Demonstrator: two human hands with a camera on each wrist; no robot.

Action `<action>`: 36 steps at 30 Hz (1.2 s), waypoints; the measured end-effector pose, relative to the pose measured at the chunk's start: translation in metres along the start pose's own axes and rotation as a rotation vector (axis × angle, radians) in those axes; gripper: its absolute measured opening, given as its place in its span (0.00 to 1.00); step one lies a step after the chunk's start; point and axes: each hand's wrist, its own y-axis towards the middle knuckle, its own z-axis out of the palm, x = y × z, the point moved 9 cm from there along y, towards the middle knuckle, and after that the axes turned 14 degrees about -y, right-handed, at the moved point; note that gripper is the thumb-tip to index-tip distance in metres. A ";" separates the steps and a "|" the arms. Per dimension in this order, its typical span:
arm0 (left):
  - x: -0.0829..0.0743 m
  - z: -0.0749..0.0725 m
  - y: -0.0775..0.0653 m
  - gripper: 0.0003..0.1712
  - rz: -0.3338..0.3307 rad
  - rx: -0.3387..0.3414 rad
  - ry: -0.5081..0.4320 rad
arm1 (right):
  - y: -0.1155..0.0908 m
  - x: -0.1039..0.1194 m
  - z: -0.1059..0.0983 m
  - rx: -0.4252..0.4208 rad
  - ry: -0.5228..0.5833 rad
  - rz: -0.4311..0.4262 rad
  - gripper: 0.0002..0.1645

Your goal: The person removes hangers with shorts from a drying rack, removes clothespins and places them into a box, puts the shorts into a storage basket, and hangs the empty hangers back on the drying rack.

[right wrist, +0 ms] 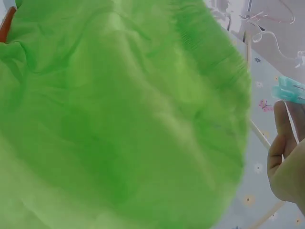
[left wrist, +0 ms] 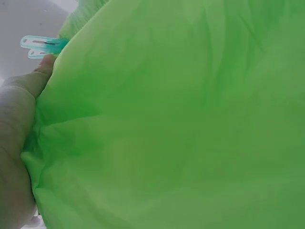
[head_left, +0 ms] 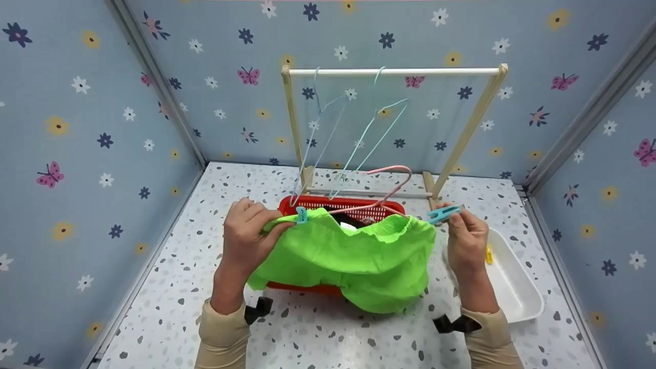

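Bright green shorts (head_left: pixel 359 256) with a gathered waistband hang spread between both hands, above a red basket. My left hand (head_left: pixel 248 230) pinches the waistband at its left end. Beside those fingers, a blue clothespin (head_left: pixel 302 215) is clipped on the waistband; it also shows in the left wrist view as a teal clothespin (left wrist: pixel 44 45). A pink hanger (head_left: pixel 394 190) rises behind the waistband, its lower part hidden by the cloth. My right hand (head_left: pixel 467 238) pinches a second teal clothespin (head_left: pixel 444 214) near the waistband's right end. In the right wrist view this clothespin (right wrist: pixel 288 90) is apart from the cloth.
Behind the shorts sits the red basket (head_left: pixel 287 204) with dark and white items inside. A wooden rack with a white bar (head_left: pixel 435 72) stands at the back, two light blue hangers (head_left: pixel 376 110) on it. At right lies a white tray (head_left: pixel 533 302) holding a yellow clothespin (head_left: pixel 489 254).
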 end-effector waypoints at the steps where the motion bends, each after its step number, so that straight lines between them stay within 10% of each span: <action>1: 0.000 0.000 -0.001 0.19 0.000 0.003 0.008 | 0.000 0.000 -0.004 -0.006 0.003 0.009 0.15; 14: -0.003 0.000 -0.005 0.17 0.011 0.002 -0.029 | -0.015 0.019 -0.080 -0.101 -0.402 0.058 0.16; 22: 0.001 0.002 -0.011 0.16 -0.011 0.017 -0.033 | -0.021 0.006 -0.150 -0.264 -0.766 0.251 0.17; 36: 0.004 0.003 -0.020 0.15 -0.055 0.009 -0.052 | -0.018 -0.056 -0.219 -0.139 -1.251 0.515 0.28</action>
